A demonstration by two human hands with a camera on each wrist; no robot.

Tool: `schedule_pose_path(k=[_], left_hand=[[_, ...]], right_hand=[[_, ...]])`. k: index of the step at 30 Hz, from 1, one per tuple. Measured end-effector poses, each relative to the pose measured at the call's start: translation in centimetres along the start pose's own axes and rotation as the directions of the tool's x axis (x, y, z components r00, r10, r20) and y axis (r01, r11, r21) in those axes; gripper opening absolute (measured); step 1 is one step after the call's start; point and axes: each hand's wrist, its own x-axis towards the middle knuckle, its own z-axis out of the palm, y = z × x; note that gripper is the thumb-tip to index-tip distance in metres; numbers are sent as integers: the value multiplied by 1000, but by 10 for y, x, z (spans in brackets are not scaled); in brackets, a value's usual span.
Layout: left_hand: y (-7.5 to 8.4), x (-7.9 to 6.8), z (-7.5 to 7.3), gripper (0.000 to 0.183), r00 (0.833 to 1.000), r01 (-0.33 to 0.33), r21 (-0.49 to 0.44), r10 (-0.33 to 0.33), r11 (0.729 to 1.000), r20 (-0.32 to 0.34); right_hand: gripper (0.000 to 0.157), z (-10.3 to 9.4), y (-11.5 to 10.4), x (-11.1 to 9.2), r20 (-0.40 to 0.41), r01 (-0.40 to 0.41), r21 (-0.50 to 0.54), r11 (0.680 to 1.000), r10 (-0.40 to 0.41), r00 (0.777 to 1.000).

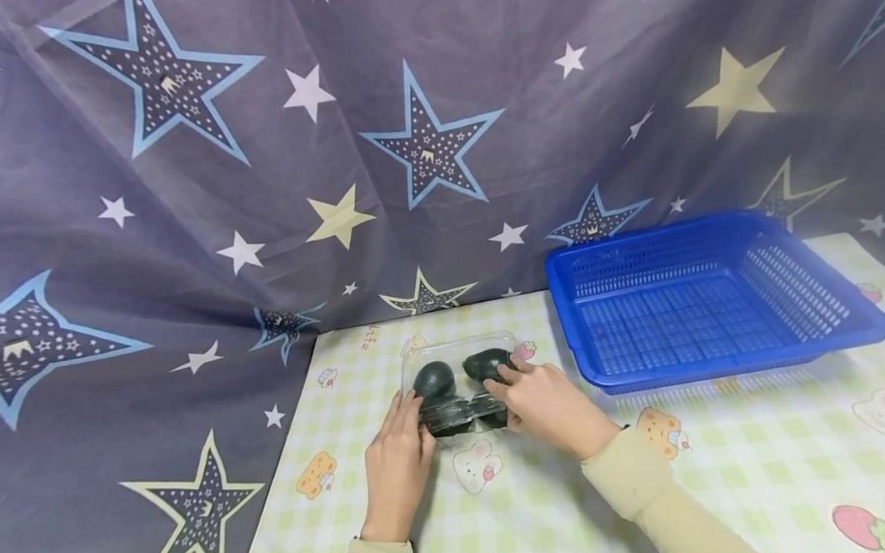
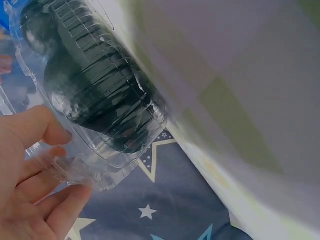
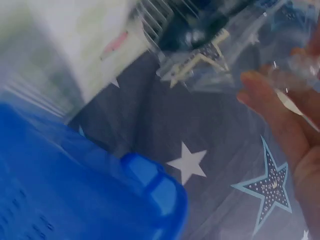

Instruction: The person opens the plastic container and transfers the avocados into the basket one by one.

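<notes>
A clear plastic clamshell box (image 1: 457,340) stands on the table with several dark green avocados in it, two of them, a left avocado (image 1: 434,380) and a right avocado (image 1: 486,363), plain toward its back. My left hand (image 1: 399,454) grips the box's left edge; in the left wrist view, thumb and fingers (image 2: 70,207) pinch the thin plastic rim beside the ribbed tray (image 2: 100,75). On the opposite side, my right hand (image 1: 550,404) holds the plastic edge with bent fingers, its fingertips overlapping the right avocado. Clear plastic (image 3: 295,67) shows between those fingers in the right wrist view.
A large blue plastic basket (image 1: 718,371) with slotted walls sits right of the box, close to my right forearm. The table has a checked cloth (image 1: 333,474) with cartoon prints. A dark star-patterned curtain (image 1: 271,152) hangs behind and along the left table edge.
</notes>
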Motion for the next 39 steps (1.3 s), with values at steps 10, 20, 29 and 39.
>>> schedule_pose_path(k=[10, 20, 29, 39], left_hand=[[-2, 2, -3, 38, 998, 55, -44, -54, 998, 24], [-8, 17, -19, 37, 991, 126, -169, -115, 978, 76], [-21, 28, -27, 49, 965, 222, -267, -172, 938, 199], [-31, 33, -26, 51, 976, 194, -369, -141, 909, 165]], right_hand=[[48, -4, 0, -5, 61, -32, 62, 998, 28, 998], [47, -7, 8, -7, 42, -97, 155, 983, 91, 995], [42, -14, 15, -4, -11, -115, 210, 971, 120, 993], [37, -21, 23, -4, -75, -180, 324, 929, 216, 974]])
